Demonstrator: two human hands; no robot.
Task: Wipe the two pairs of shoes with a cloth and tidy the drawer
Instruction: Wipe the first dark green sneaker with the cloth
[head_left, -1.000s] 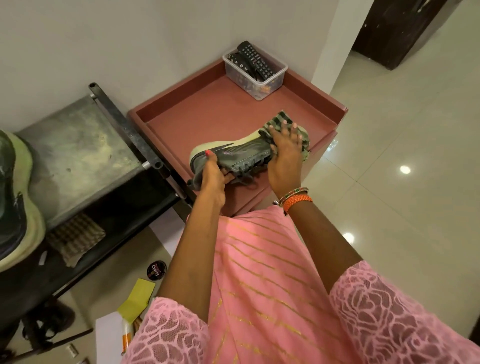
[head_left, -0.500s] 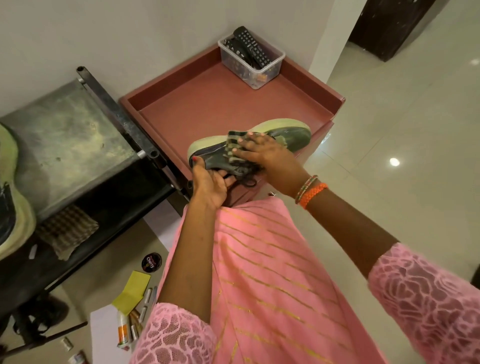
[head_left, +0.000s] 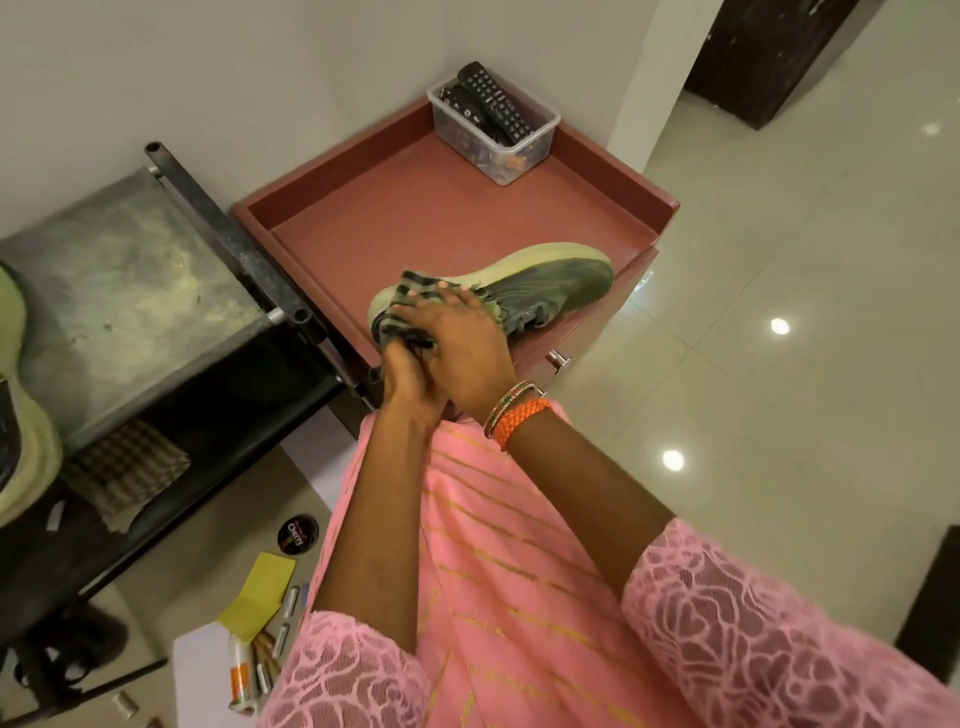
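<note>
A grey-green shoe (head_left: 550, 283) with a pale green sole lies on its side over the front edge of the reddish drawer (head_left: 415, 208). My right hand (head_left: 462, 348) presses a dark striped cloth (head_left: 415, 296) onto the shoe's heel end, fingers spread over it. My left hand (head_left: 405, 384) grips the same end from below, largely hidden under my right hand. A second shoe (head_left: 21, 415) with a matching pale sole shows at the far left edge.
A clear plastic box (head_left: 493, 135) with remote controls stands in the drawer's far corner. A metal rack (head_left: 130, 291) stands left, with a folded checked cloth (head_left: 124, 473) on its lower shelf. On the floor lie a polish tin (head_left: 297, 535), a yellow cloth (head_left: 260, 592) and small tubes.
My right hand has slid the cloth along the shoe from the toe end to the heel end, close over my left hand. The shoe stays held over the drawer's front edge.
</note>
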